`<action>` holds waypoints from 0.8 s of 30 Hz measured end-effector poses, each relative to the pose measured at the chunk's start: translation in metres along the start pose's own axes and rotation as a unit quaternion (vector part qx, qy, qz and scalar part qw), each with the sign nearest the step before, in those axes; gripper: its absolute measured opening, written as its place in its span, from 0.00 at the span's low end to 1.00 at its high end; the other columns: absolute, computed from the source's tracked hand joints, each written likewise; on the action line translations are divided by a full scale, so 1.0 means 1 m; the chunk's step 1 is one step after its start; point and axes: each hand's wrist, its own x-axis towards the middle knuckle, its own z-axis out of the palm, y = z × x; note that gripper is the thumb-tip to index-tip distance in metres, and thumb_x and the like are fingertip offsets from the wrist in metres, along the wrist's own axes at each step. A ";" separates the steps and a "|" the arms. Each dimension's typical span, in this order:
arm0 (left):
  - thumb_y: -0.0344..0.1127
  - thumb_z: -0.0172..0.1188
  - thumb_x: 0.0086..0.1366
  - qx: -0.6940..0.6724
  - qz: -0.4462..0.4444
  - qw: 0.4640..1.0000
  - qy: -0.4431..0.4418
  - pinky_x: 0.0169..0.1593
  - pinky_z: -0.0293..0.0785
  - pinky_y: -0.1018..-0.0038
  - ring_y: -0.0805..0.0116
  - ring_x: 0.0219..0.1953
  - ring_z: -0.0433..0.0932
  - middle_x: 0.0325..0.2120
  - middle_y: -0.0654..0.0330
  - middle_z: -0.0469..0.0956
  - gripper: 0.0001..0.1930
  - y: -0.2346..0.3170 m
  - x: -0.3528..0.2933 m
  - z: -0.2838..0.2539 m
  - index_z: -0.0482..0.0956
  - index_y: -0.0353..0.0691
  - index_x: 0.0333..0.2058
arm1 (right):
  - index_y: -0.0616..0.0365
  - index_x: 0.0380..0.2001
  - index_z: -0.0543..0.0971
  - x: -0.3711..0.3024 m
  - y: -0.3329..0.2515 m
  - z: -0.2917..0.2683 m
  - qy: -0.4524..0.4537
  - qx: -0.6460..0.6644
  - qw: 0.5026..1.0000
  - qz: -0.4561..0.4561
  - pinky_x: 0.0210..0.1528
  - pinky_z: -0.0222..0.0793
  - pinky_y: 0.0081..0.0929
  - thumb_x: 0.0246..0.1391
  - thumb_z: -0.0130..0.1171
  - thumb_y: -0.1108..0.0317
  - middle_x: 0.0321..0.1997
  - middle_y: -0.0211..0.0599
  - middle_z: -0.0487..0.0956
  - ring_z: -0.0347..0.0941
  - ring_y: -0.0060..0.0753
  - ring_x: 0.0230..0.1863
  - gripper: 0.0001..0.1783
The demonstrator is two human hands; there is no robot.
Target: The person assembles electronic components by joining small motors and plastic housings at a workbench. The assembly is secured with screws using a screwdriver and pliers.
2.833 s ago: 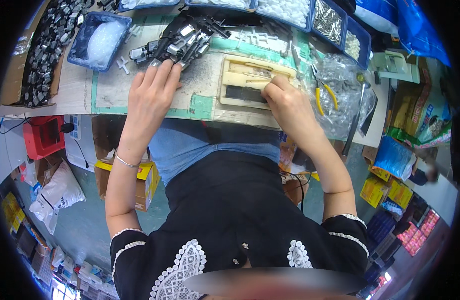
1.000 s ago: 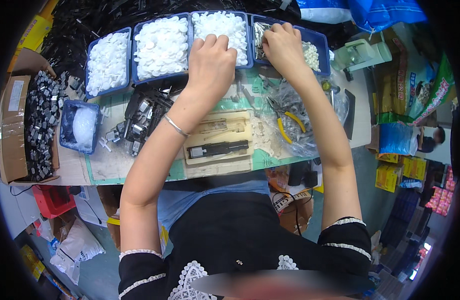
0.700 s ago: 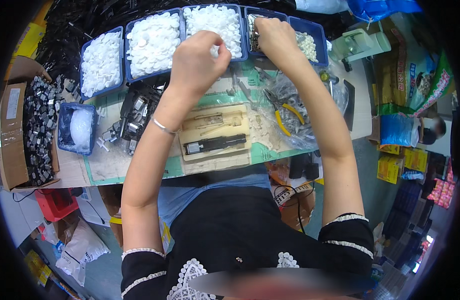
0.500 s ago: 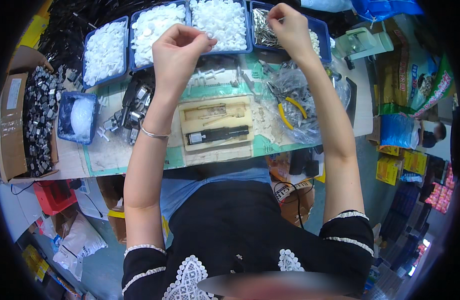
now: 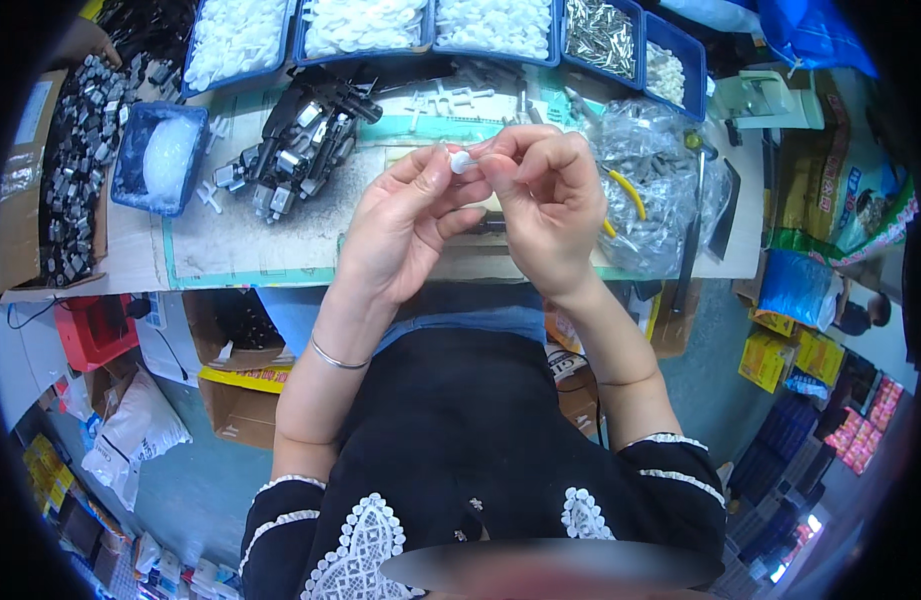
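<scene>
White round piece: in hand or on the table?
In hand: the left hand pinches the white round piece, the right hand close beside.

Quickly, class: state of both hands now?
Left hand: pinching a small round white plastic piece.
Right hand: pinched shut; anything held is too small to tell.

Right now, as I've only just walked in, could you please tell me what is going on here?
A person at a workbench holds a small white round piece in the left hand. The fingers of the right hand are pinched close beside it; whatever they grip is too small to tell. A pile of black-and-silver parts lies to the left, and blue bins line the far side.
</scene>
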 end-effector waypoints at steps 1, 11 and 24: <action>0.35 0.54 0.66 0.003 0.002 1.000 0.031 0.38 0.81 0.77 0.68 0.39 0.80 0.37 0.56 0.79 0.11 -0.002 -0.003 0.006 0.75 0.35 0.43 | 0.61 0.26 0.67 -0.001 -0.001 0.003 0.014 0.009 1.000 0.019 0.35 0.74 0.20 0.51 0.59 0.82 0.32 0.39 0.76 0.74 0.22 0.33 0.11; 0.34 0.55 0.66 0.021 0.043 0.996 0.080 0.34 0.78 0.79 0.75 0.32 0.78 0.34 0.62 0.79 0.08 -0.015 -0.021 0.006 0.77 0.37 0.40 | 0.61 0.28 0.75 -0.010 -0.009 -0.001 -0.057 -0.241 0.958 -0.143 0.34 0.74 0.22 0.46 0.63 0.81 0.30 0.41 0.80 0.79 0.29 0.32 0.07; 0.30 0.67 0.47 0.801 0.456 0.360 -0.140 0.26 0.72 0.78 0.69 0.27 0.77 0.33 0.59 0.78 0.16 0.002 -0.050 -0.026 0.80 0.36 0.37 | 0.59 0.23 0.76 -0.024 -0.031 -0.018 -0.249 -0.243 0.925 0.149 0.47 0.60 0.34 0.41 0.63 0.72 0.33 0.32 0.75 0.67 0.38 0.41 0.05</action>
